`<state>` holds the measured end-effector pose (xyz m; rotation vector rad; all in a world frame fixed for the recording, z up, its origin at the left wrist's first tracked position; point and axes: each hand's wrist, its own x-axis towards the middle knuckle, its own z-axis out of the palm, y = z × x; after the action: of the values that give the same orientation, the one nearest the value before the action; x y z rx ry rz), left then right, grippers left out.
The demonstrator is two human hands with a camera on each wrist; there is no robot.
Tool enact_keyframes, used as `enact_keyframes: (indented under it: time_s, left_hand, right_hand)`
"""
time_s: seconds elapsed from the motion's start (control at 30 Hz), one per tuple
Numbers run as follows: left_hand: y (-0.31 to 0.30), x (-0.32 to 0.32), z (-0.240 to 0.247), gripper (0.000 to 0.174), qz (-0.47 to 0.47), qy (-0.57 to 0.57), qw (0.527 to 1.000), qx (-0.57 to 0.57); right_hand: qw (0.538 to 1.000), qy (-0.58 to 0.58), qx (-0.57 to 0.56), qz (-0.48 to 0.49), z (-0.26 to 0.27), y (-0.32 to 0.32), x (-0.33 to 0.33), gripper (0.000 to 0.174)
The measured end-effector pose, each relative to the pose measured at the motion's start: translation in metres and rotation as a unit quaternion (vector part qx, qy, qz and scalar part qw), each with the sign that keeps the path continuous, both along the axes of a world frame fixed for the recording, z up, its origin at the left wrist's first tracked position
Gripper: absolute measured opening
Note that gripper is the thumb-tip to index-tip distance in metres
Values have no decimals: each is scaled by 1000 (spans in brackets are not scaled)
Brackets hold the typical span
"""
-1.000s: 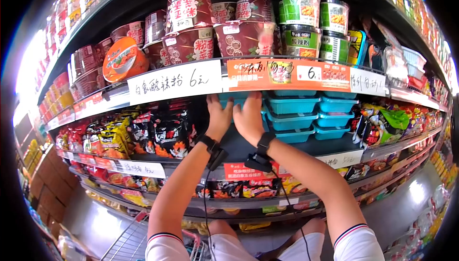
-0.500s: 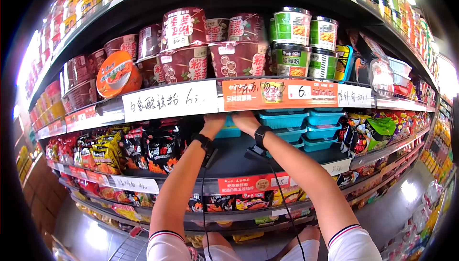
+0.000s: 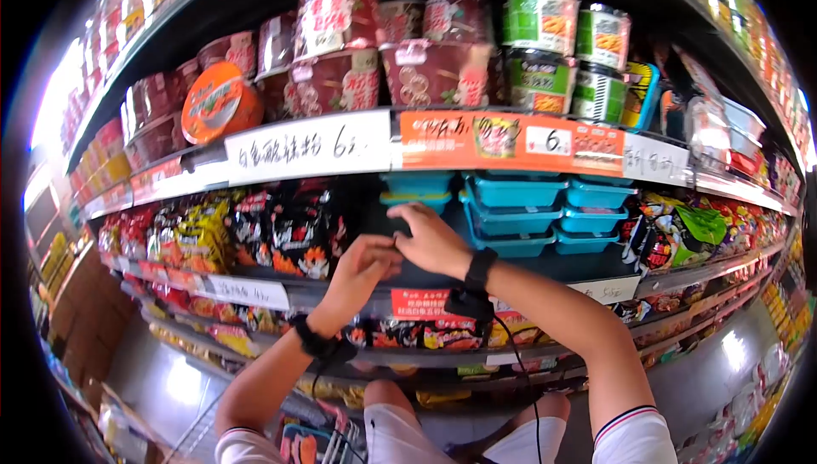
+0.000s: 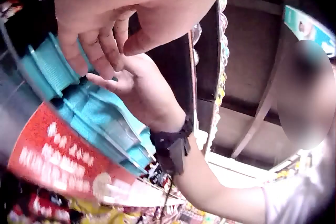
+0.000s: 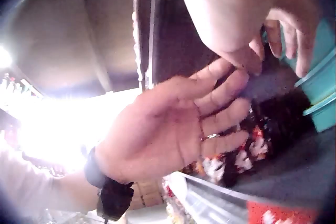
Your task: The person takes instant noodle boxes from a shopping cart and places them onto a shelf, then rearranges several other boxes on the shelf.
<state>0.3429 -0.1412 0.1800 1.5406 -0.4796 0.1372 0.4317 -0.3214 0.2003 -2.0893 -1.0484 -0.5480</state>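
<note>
Left hand (image 3: 362,273): open, palm partly turned up, fingers loosely bent, holding nothing. Right hand (image 3: 432,241): open too, relaxed, fingers slightly bent, empty. The two meet at the fingertips in front of the shelf; cannot tell whether they touch. Each wrist has a black strap with a small device.

Teal rectangular plastic tubs are nearest. Short teal tub stack (image 3: 415,183) sits just behind the right hand, deeper on the dark grey shelf (image 3: 425,278). Tall teal tub stack (image 3: 515,219) stands just right of it, another teal tub stack (image 3: 596,209) beside that. Shiny black noodle packets with red and white print (image 3: 298,234) left of the hands.

Shelf above: maroon paper cups (image 3: 336,85), round orange bowl tilted on its side (image 3: 219,107), green-and-white cups stacked in twos (image 3: 542,22). White handwritten price card (image 3: 311,149) and orange price strip (image 3: 502,139) on its edge. Red printed label (image 3: 419,304) on the lower shelf edge.
</note>
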Motion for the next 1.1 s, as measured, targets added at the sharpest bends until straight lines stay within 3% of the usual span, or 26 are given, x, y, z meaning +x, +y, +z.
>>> enact_keyframes:
  time_s: [0.07, 0.17, 0.23, 0.4, 0.47, 0.6, 0.67, 0.73, 0.77, 0.87, 0.97, 1.0, 1.07, 1.1]
  left_hand:
    - [14, -52, -30, 25, 80, 28, 996, 16]
    - [36, -135, -59, 13, 117, 116, 985, -42]
    - [41, -194, -70, 11, 168, 218, 954, -116]
    - [63, -310, -130, 4, 349, 235, 861, -285]
    - [72, -348, -141, 6, 440, 241, 816, -286]
    - [110, -416, -163, 8, 524, 262, 732, -349]
    - [141, -445, -185, 27, 571, 263, 675, -385]
    - [154, -453, -166, 38, 584, 294, 611, -445]
    - [173, -463, -178, 44, 557, 302, 607, -479]
    - [205, -438, -182, 25, 560, 304, 611, -470]
    - [248, -405, -232, 20, 465, 347, 649, -493]
    - [252, -392, -257, 17, 455, 333, 660, -496]
    - [252, -376, -287, 16, 438, 421, 619, -498]
    - [262, -380, -322, 19, 378, 462, 625, -503]
  right_hand:
    - [997, 16, -78, -5, -8, 3, -55, 32]
    - [991, 35, -65, 108, -33, 15, -106, 28]
    - [979, 47, -90, 177, -56, 30, -131, 28]
    - [921, 207, -162, 288, -120, 90, -174, 27]
    - [887, 265, -206, 316, -145, 120, -183, 30]
    - [783, 432, -210, 395, -176, 177, -199, 35]
    - [704, 552, -245, 373, -178, 205, -204, 34]
    - [569, 700, -206, 380, -158, 227, -210, 33]
    - [530, 722, -197, 398, -161, 245, -206, 32]
    - [543, 734, -145, 382, -170, 295, -201, 29]
    - [538, 770, -138, 312, -208, 345, -196, 28]
    - [538, 778, -152, 288, -230, 356, -193, 28]
    - [500, 799, -204, 266, -309, 377, -176, 30]
    - [554, 754, -240, 258, -322, 372, -179, 30]
